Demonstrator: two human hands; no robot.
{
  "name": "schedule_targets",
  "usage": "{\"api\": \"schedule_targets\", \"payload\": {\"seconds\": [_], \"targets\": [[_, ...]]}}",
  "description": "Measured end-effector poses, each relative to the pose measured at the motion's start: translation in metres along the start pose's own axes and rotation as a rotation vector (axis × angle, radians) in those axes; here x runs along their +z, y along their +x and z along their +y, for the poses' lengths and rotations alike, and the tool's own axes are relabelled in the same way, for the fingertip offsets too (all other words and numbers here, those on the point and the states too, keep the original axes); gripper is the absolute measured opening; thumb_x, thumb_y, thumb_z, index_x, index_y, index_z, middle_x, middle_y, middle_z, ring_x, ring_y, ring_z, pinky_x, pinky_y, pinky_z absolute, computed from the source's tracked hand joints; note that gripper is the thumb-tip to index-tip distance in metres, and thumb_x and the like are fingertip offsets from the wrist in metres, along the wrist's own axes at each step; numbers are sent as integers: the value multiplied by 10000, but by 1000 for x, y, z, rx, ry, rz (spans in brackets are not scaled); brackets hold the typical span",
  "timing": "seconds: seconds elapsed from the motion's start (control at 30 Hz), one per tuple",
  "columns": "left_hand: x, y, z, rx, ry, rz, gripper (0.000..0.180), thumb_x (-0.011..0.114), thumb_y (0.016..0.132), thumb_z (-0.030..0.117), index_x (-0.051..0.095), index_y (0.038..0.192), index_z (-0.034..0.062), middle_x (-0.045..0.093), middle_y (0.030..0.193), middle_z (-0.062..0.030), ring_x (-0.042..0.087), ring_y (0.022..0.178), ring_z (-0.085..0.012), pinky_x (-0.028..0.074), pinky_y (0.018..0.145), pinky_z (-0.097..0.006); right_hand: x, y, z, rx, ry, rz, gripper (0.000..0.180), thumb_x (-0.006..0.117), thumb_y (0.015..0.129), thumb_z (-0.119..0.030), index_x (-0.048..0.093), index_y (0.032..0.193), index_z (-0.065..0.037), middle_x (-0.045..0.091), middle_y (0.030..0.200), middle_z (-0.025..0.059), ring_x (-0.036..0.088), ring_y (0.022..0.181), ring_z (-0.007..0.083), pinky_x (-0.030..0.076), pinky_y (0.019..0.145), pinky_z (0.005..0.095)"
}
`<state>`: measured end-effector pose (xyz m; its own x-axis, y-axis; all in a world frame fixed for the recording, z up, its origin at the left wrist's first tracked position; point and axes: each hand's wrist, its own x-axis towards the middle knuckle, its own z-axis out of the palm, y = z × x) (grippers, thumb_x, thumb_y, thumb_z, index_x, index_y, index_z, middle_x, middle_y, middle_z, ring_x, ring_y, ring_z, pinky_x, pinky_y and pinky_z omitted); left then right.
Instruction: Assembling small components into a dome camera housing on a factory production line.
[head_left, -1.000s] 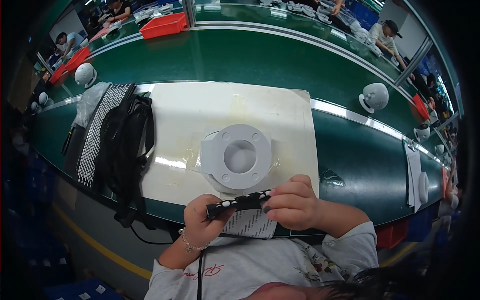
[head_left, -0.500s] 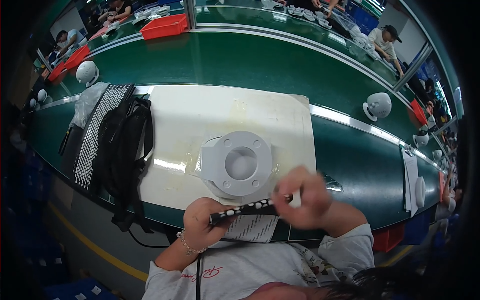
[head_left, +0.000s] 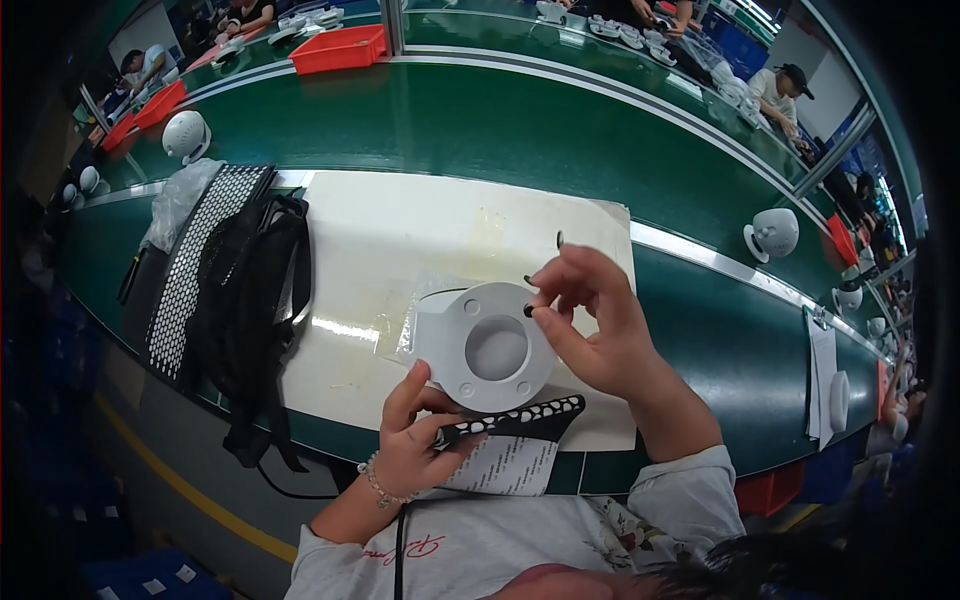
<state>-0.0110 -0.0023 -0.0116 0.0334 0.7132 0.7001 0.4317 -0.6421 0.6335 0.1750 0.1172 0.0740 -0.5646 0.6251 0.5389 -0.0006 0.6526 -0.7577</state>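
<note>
Ring (head_left: 452, 345), likely light and stiff, best held by its rim, lies on our board (head_left: 370, 240). Our left hand (head_left: 415, 435) pinches the strip (head_left: 515, 416), probably bendy; our right hand (head_left: 600, 325) is half curled by the rim; whether it grips anything, we cannot tell.

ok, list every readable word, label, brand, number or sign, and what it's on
Printed sheet: repeated small print, too small to read.
Grey shirt: red script, wording not copied here.
Clipped papers: too small to read.
White squares on blue bin: any text too small.
Black-and-white spotted strip, white ring part: no lettering seen.
</note>
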Motion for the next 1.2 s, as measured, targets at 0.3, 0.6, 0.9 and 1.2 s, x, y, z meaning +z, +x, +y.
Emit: {"api": "schedule_targets", "payload": {"seconds": [0.3, 0.6, 0.9, 1.2], "targets": [[-3, 0, 1, 25, 40, -23, 305, 739, 567, 8, 586, 829, 30, 289, 1336, -178, 588, 740, -179, 484, 656, -275, -1, -1, -41, -224, -628, -215, 519, 617, 702, 47, 415, 1162, -83, 591, 932, 103, 592, 892, 244, 474, 727, 368], [-1, -1, 2, 33, 37, -56, 244, 699, 567, 14, 600, 789, 28, 324, 1331, -201, 606, 686, -187, 495, 576, -284, 8, 14, -15, -27, -1, -26, 482, 576, 741, 66, 338, 1137, -72, 497, 911, 65, 519, 922, 184, 365, 885, 346], [-2, -4, 0, 14, -54, -84, 232, 687, 556, 9, 588, 765, 27, 309, 1349, -194, 613, 672, -169, 490, 571, -270, 25, 13, -1, 138, 212, -103, 383, 538, 812, -2, 343, 1130, -90, 501, 855, 46, 512, 999, 190, 421, 773, 283], [-4, -3, -1, 31, -51, -185, 244, 719, 595, 7, 580, 795, 27, 192, 1397, -199, 612, 731, -170, 505, 635, -275, 25, 11, -7, 172, 92, -77, 308, 540, 802, 8, 417, 1077, -61, 540, 911, 77, 547, 947, 204, 422, 778, 292]]}}
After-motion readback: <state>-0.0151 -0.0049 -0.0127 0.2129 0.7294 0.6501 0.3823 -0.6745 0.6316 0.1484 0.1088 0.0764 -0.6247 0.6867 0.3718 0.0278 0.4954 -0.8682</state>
